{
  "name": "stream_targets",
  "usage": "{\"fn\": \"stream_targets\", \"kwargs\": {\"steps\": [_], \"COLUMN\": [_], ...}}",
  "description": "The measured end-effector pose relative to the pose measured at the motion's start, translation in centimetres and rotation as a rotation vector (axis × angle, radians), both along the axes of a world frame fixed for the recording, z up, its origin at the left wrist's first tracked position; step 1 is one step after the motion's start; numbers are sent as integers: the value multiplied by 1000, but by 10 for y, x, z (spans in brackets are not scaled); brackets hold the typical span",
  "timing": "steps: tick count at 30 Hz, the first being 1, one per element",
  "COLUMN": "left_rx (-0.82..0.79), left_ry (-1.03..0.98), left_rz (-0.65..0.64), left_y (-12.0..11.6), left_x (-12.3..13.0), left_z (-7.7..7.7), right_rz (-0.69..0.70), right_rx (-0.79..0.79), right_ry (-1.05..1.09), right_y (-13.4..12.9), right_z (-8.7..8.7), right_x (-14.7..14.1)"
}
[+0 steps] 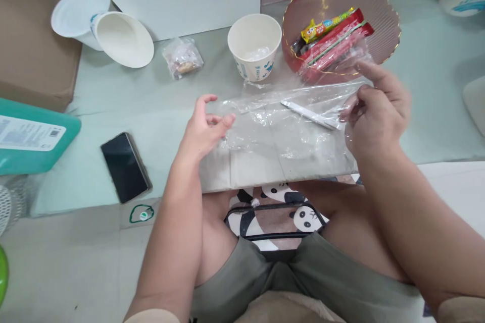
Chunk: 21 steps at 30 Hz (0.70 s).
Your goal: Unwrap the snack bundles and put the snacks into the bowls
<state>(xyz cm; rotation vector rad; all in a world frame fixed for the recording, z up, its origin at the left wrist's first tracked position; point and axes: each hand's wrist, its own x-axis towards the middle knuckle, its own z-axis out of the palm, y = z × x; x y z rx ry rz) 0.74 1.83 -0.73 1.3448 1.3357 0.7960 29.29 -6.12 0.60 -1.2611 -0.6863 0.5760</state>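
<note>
A clear plastic bag (261, 126) stretches between my hands over the table's front edge. My right hand (379, 106) pinches its right end, the index finger raised apart from the rest. At the left end is my left hand (206, 128), its fingers curved and apart; whether it touches the film is hard to see. A slim white stick-like piece, perhaps a pen or knife (310, 114), lies slanted at the bag with one end near my right fingers; whether it is inside or under the film is unclear.
Behind the bag stand a paper cup (253, 48) and a pink glass bowl (386, 35) with snack packets (333, 35). A small wrapped packet (183, 58), two tipped cups (125, 40), a phone (126, 166), a teal container (38, 136) and a cardboard box (34, 45) are leftward.
</note>
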Motion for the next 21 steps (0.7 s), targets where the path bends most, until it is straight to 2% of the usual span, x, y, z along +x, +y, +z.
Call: {"fn": "stream_targets", "kwargs": {"steps": [2, 4, 8, 12, 14, 16, 21], "left_rx": [-17, 3, 24, 6, 6, -32, -203], "left_ry": [-9, -80, -340, -493, -525, -528, -447], "left_rz": [-88, -108, 38, 175, 203, 191, 197], "left_y": [-4, -5, 0, 11, 16, 19, 14], "left_x": [4, 9, 11, -4, -13, -17, -4], "left_z": [1, 3, 11, 15, 14, 10, 3], "right_rz": [-7, -3, -40, -105, -107, -54, 237], "right_rx": [-3, -9, -8, -19, -38, -84, -205], "right_ry": [0, 11, 65, 138, 166, 197, 229], "right_y": [0, 1, 4, 11, 13, 12, 6], "right_z": [0, 1, 1, -4, -8, -10, -4], "right_x": [0, -1, 2, 12, 15, 16, 15]}}
